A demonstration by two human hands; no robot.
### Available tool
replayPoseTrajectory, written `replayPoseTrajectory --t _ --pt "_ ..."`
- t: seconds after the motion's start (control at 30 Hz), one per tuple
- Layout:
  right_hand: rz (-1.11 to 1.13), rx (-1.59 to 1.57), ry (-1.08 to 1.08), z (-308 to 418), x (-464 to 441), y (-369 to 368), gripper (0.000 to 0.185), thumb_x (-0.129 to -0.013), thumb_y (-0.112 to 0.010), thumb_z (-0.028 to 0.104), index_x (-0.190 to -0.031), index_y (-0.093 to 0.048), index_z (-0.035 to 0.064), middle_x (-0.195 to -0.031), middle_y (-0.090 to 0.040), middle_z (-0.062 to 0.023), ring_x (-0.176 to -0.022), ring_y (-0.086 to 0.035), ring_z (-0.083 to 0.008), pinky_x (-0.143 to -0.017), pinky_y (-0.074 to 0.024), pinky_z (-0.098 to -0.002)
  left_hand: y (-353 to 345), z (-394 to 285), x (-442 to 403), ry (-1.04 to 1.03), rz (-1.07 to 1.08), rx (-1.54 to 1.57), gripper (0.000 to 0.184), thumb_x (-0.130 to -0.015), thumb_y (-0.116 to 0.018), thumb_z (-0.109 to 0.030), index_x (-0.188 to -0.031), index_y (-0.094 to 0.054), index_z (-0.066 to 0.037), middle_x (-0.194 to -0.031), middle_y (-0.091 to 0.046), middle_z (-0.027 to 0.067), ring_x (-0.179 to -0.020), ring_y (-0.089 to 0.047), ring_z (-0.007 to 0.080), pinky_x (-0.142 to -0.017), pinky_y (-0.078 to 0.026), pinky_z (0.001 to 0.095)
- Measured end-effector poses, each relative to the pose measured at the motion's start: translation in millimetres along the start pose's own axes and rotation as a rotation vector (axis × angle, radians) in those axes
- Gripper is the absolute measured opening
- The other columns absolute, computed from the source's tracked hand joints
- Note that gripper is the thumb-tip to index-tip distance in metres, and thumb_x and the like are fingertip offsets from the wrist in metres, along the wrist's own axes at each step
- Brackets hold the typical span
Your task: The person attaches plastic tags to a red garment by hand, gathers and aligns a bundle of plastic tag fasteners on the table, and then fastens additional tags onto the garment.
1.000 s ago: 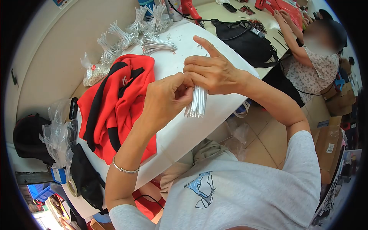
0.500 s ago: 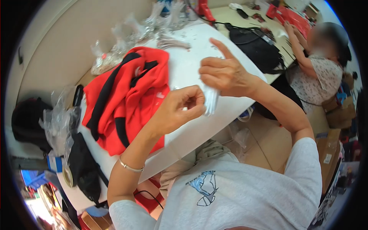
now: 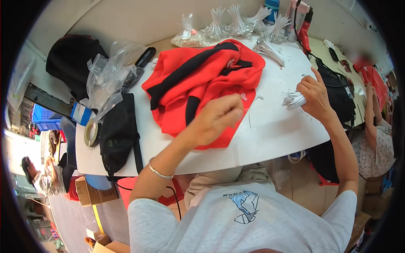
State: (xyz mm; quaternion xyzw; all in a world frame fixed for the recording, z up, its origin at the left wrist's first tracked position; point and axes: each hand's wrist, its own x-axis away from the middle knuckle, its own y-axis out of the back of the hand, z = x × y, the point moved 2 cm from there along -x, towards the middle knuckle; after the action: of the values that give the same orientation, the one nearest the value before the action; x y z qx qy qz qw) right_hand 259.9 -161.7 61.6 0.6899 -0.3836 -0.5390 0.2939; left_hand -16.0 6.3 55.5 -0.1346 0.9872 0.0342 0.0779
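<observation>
My right hand [image 3: 315,96] grips a bundle of thin white wires [image 3: 293,100] over the right part of the white table [image 3: 276,137]. The wire ends fan out to the left, and the index finger points up. My left hand [image 3: 220,119] is closed above the lower right part of a red and black garment [image 3: 206,80]. Whatever its fingers hold, if anything, is hidden. Just right of that hand, a single white wire [image 3: 250,113] lies on the table beside the garment.
Several bundles of white wires [image 3: 239,23] line the wall, by a clear bag of small parts [image 3: 188,37]. Another bundle [image 3: 270,51] lies nearer. Left are a black bag [image 3: 117,137], a tape roll [image 3: 90,133] and clear plastic [image 3: 107,71]. A co-worker [image 3: 373,143] sits right.
My hands have moved apart: the left has come away from the wire bundle towards the garment, and the right holds the bundle farther right. The view has turned to the left.
</observation>
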Motion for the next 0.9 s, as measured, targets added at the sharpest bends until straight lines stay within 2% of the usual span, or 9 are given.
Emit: replayPoseTrajectory --t 0.13,0.23,0.33,0.4,0.5,0.57,0.6,0.83,0.9 --pt "0.062 0.056 -0.039 -14 5 -3 0.017 -0.065 -0.072 0.002 -0.075 -0.06 0.0075 -0.075 -0.061 -0.0038 -0.082 -0.059 -0.0208 -0.114 -0.0363 -0.0436 70 -16 20 -0.024 -0.295 0.103 0.006 -0.097 -0.051 -0.012 -0.092 -0.052 -0.008 -0.078 -0.056 0.0031 -0.067 -0.051 0.0118 -0.067 -0.047 0.0259" --pt "0.131 -0.036 -0.278 -27 15 -8 0.014 -0.067 -0.073 0.008 -0.076 -0.062 0.0061 -0.077 -0.063 -0.0064 -0.085 -0.061 -0.0243 -0.109 -0.0403 -0.0403 125 -41 35 -0.015 -0.745 -0.59 0.014 -0.097 -0.055 -0.017 -0.09 -0.058 -0.006 -0.076 -0.054 0.0034 -0.066 -0.05 0.0155 -0.068 -0.047 0.0287" --pt "0.143 -0.047 -0.373 -35 19 -18 0.025 -0.066 -0.075 0.011 -0.088 -0.066 0.005 -0.083 -0.063 -0.0085 -0.086 -0.058 -0.0287 -0.107 -0.0385 -0.0409 186 -27 38 0.026 -0.79 -1.375 0.014 -0.091 -0.06 -0.017 -0.091 -0.059 -0.004 -0.083 -0.055 0.0107 -0.073 -0.052 0.0267 -0.07 -0.046 0.04" --pt "0.185 0.159 -0.286 -35 15 -21 0.024 -0.067 -0.075 0.012 -0.089 -0.067 0.0059 -0.082 -0.064 -0.0078 -0.085 -0.058 -0.0276 -0.108 -0.0371 -0.0404 223 -4 39 0.211 -0.789 -1.616 0.013 -0.089 -0.061 -0.016 -0.09 -0.061 -0.003 -0.091 -0.057 0.0146 -0.08 -0.056 0.0317 -0.072 -0.047 0.0416" --pt "0.316 0.244 -0.412 -33 7 -13 0.023 -0.068 -0.075 0.014 -0.089 -0.068 0.0079 -0.081 -0.065 -0.0063 -0.086 -0.06 -0.0257 -0.109 -0.036 -0.0417 248 21 36 0.37 -0.726 -1.837 0.012 -0.087 -0.063 -0.016 -0.088 -0.066 -0.004 -0.096 -0.057 0.0159 -0.088 -0.057 0.0337 -0.072 -0.049 0.0415" --pt "0.443 -0.155 -0.735 -47 6 -15 0.021 -0.07 -0.076 0.013 -0.089 -0.069 0.0092 -0.085 -0.068 -0.0059 -0.086 -0.06 -0.0249 -0.114 -0.0306 -0.0463 242 28 34 0.389 -0.743 -1.883 0.011 -0.086 -0.066 -0.017 -0.088 -0.071 -0.008 -0.102 -0.06 0.015 -0.093 -0.056 0.0348 -0.079 -0.049 0.0466" --pt "0.444 -0.143 -0.747 -47 5 -16 0.021 -0.07 -0.076 0.013 -0.089 -0.069 0.0092 -0.085 -0.068 -0.0059 -0.086 -0.06 -0.0249 -0.114 -0.0306 -0.0463 240 33 32 0.373 -0.735 -1.876 0.011 -0.086 -0.066 -0.017 -0.088 -0.071 -0.008 -0.102 -0.06 0.015 -0.093 -0.056 0.0348 -0.079 -0.049 0.0466" --pt "-0.319 0.164 0.184 -20 -4 -14 0.015 -0.076 -0.075 0.009 -0.085 -0.069 0.0188 -0.115 -0.07 0.0041 -0.116 -0.061 -0.0183 -0.122 -0.0167 -0.0571 209 27 32 0.409 -0.806 -1.915 0.019 -0.085 -0.069 -0.018 -0.103 -0.074 -0.015 -0.123 -0.06 0.0101 -0.114 -0.053 0.0342 -0.099 -0.036 0.06" --pt "-0.322 0.132 0.237 -16 -7 -28 0.015 -0.076 -0.075 0.01 -0.085 -0.069 0.0199 -0.118 -0.069 0.0052 -0.119 -0.059 -0.0177 -0.122 -0.0157 -0.0585 193 22 32 0.145 -1.085 -2.079 0.035 -0.083 -0.071 -0.015 -0.118 -0.068 -0.02 -0.131 -0.057 0.0086 -0.123 -0.05 0.0296 -0.103 -0.034 0.0598"
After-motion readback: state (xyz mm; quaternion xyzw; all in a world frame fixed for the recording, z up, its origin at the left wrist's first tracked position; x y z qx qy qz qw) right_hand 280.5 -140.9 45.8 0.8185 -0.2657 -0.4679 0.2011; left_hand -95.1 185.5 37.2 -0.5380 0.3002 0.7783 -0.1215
